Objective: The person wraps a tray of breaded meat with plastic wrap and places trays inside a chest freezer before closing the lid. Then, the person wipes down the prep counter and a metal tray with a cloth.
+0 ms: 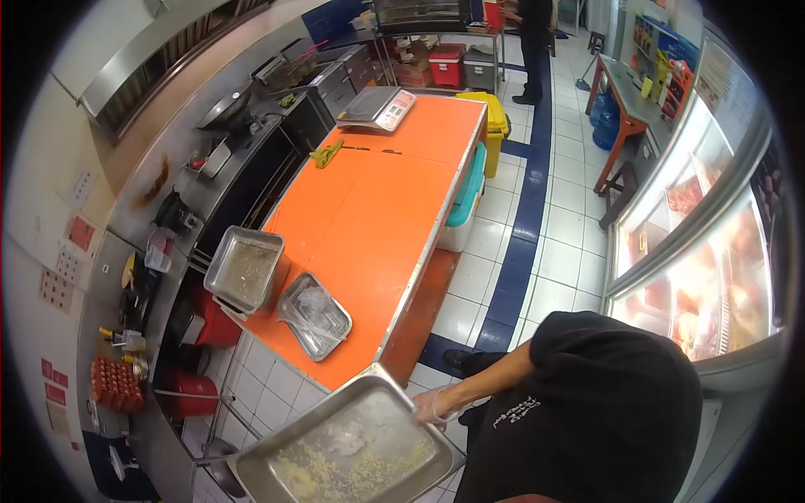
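Note:
My right hand (430, 406), in a clear plastic glove, grips the near rim of a large metal tray (360, 419). The tray is tilted, and bits of pale yellow, chopped-looking food are scattered over its bottom. Of my left arm only a sliver of skin shows at the bottom edge; the left hand is out of frame. Beyond the tray, a smaller metal tray (337, 323) with a crumpled clear plastic bag (312, 303) lies on the orange table (369, 218). A deeper metal pan (220, 272) stands at the table's left edge.
A digital scale (377, 109) and a yellow-green cloth (325, 154) lie on the table's far part. Along the left wall runs a counter with a wok (226, 109). A lit display fridge (688, 277) stands at right. Another person (535, 46) stands at the back.

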`<action>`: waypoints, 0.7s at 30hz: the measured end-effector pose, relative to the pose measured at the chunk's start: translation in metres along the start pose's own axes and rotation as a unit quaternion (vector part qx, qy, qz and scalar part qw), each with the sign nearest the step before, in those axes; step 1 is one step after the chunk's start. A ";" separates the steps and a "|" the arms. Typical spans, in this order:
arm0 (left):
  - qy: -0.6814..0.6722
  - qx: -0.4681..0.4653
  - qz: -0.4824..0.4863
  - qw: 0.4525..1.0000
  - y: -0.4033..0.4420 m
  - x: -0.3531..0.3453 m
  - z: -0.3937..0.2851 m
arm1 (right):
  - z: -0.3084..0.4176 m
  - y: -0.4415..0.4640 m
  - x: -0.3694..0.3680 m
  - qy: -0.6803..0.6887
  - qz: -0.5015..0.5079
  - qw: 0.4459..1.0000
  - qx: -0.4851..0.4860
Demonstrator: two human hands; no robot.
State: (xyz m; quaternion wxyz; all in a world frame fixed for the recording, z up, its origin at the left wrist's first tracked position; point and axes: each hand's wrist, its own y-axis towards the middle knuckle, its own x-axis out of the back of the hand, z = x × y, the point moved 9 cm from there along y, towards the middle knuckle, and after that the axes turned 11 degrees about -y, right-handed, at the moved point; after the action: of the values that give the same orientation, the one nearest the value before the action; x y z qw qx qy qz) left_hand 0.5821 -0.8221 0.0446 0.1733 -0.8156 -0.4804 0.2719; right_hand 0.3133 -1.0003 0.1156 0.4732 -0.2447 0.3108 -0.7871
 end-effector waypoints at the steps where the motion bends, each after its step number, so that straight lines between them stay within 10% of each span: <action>1: 0.004 0.002 0.004 1.000 0.002 0.002 -0.001 | -0.001 -0.009 0.003 0.002 -0.002 1.000 0.001; 13: 0.015 0.039 0.003 0.999 -0.024 0.026 0.028 | -0.005 -0.025 0.081 -0.039 -0.276 0.955 0.102; 16: -0.029 0.072 -0.078 0.994 -0.082 0.089 0.087 | -0.012 -0.021 0.080 -0.026 -0.121 0.992 -0.002; 21: -0.143 0.153 -0.233 0.950 -0.187 0.155 0.226 | 0.047 -0.006 0.042 -0.047 -0.136 0.990 0.000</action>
State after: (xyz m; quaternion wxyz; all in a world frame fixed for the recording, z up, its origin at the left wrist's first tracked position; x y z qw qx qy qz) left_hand 0.3759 -0.5918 -0.0753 0.2840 -0.5975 -0.6291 0.4082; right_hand 0.3237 -1.0478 0.1561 0.3753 -0.3214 0.2523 -0.8319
